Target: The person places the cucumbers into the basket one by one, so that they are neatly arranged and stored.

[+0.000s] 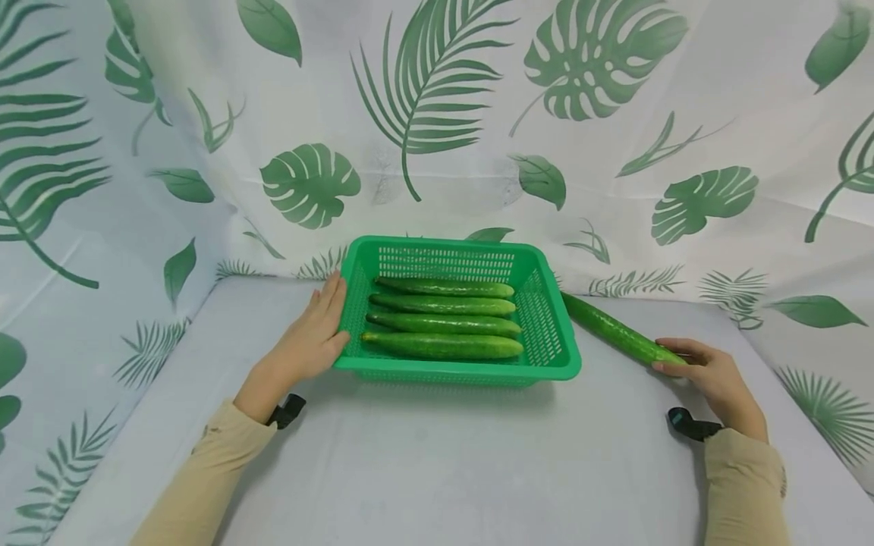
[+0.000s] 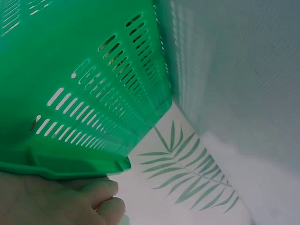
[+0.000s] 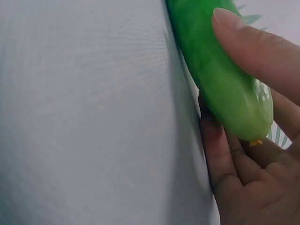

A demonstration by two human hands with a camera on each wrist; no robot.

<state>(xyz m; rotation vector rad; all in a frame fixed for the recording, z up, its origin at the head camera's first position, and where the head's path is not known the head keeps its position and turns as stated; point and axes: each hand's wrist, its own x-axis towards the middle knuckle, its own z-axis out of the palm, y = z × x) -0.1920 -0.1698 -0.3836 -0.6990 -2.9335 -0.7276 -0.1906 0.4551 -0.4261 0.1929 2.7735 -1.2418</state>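
A green plastic basket (image 1: 464,370) with slotted walls stands in the middle of the table in the head view. Several cucumbers (image 1: 444,346) lie side by side in it, lengthwise from left to right. My left hand (image 1: 312,337) rests against the basket's left rim, fingers extended along it; the left wrist view shows the hand beside the slotted wall (image 2: 93,103). To the right of the basket, one more cucumber (image 1: 614,331) lies slanted, its far end near the basket's right side. My right hand (image 1: 713,379) holds its near end, thumb (image 3: 255,49) on one side and fingers on the other.
A pale cloth covers the table (image 1: 437,462). Behind and at both sides hangs a white curtain (image 1: 451,205) printed with green leaves. Black wrist cameras (image 1: 693,425) are strapped to both wrists, below beige sleeves.
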